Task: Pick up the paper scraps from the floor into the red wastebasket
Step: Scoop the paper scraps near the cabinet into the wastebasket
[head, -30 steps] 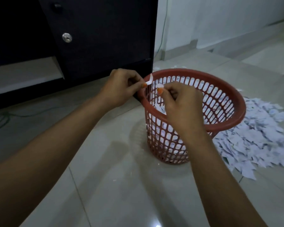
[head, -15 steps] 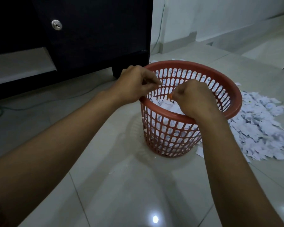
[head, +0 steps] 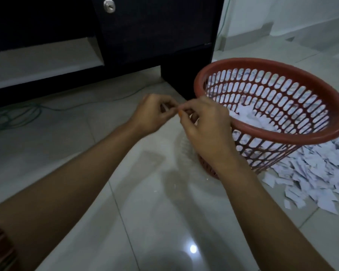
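Left hand: I saw my left hand [head: 155, 112] just left of the basket's near rim, fingers curled in, fingertips meeting those of the other hand; I could not tell whether it held anything.
Right hand: my right hand [head: 205, 124] was in front of the basket wall, fingers bent toward the left hand; whether it pinched a scrap, I could not tell.
Basket: the red plastic lattice wastebasket [head: 321, 106] stood upright on the glossy tiled floor [head: 145, 222], mouth upward, white scraps inside.
Scraps: the heap of white torn paper scraps [head: 311, 178] lay on the floor right of the basket, touching its base.
Behind: a dark wooden cabinet [head: 155, 32].
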